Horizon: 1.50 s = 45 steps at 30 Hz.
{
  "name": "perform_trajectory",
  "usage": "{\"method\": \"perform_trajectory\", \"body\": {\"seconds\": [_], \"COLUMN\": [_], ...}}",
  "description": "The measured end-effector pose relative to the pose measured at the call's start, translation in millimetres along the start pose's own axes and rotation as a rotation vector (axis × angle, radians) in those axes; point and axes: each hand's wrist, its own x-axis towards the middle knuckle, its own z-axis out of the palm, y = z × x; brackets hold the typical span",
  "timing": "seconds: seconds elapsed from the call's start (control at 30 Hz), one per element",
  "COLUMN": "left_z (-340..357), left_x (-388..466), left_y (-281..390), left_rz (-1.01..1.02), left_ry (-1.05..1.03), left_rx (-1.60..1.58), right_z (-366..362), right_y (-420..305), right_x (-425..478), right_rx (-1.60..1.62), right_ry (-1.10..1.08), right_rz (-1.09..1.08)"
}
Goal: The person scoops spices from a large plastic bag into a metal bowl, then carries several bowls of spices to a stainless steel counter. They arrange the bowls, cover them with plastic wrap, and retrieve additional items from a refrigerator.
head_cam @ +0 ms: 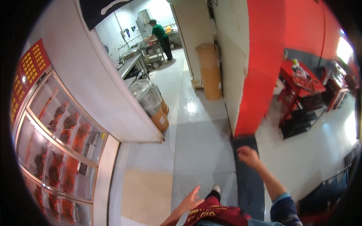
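Observation:
Both my hands hang in front of me with nothing seen in them. Low in the view, my left hand (193,200) has its fingers spread, just left of my dark red apron (216,213), which bears writing. My right hand (249,156) is farther forward, with loosely curled fingers, over the dark floor strip (249,183) at the base of the red wall end (253,93). Below me one light shoe (216,188) shows on the grey tiled floor (203,147). A passage leads ahead into a kitchen.
A glass-door display refrigerator (65,147) stands at left beneath a red menu board (31,70). Plastic-lined bins (158,115) and a tall brown barrel (210,73) flank the passage. A person in green (160,32) works beyond. Red tables (301,73) and dark stools (299,121) stand right.

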Motion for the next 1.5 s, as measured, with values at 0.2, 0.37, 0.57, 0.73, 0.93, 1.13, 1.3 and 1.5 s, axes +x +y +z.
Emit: {"method": "perform_trajectory", "body": {"seconds": [0.2,0.37,0.57,0.73,0.93,1.13,1.3,1.5], "left_z": [-33.4,-81.7,-131.4,-147.7,-237.3,-369.5,-493.5,-537.3], "left_x": [125.1,238.7,345.6,383.4,457.8,580.4,718.0,796.8], "left_y": [46.9,63.5,108.9,91.8,87.1,91.6,130.5,141.3], "left_rz": [0.109,0.174,0.060,-0.097,-0.303,-0.332,0.011,0.058], "left_ry": [0.075,0.160,0.214,0.290,0.407,0.364,0.320,0.146], "left_rx": [0.026,0.130,0.004,-0.125,-0.275,-0.112,0.079,-0.216], "right_z": [31.5,-0.5,-1.4,92.7,148.4,95.0,70.1,80.3], "right_y": [-13.7,-20.5,-22.5,-61.3,-60.7,-37.7,3.6,8.5], "right_x": [55.9,153.0,335.6,475.3,618.4,727.5,800.0,918.2], "right_rx": [-0.127,-0.246,-0.378,-0.404,-0.408,-0.421,0.015,-0.178], "right_ry": [-0.508,-0.452,-0.559,-0.867,-1.149,-1.035,-0.745,-0.965], "right_rz": [0.045,0.206,0.079,-0.285,-0.406,-0.169,0.157,0.554]}}
